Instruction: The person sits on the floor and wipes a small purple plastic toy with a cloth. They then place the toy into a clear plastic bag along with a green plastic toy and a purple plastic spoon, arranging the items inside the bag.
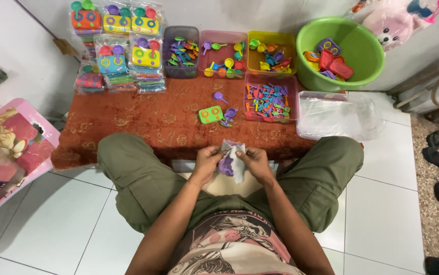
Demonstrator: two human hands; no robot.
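My left hand (207, 160) and my right hand (254, 161) both grip a small clear plastic bag (233, 159) over my lap. Purple toy pieces show inside the bag. Just beyond the hands, on the red patterned cloth (143, 119), lie a green toy stove (211, 114), a purple spoon (219, 96) and a few small purple and blue toy pieces (228, 115).
Trays of small colourful toy utensils (181, 51) (223, 53) (270, 51) (267, 99) line the back. A green basin (367, 48) holds toy stoves. Packed toy sets (118, 46) are stacked at back left. A pile of clear bags (337, 116) lies at right, a pink stool (18, 137) at left.
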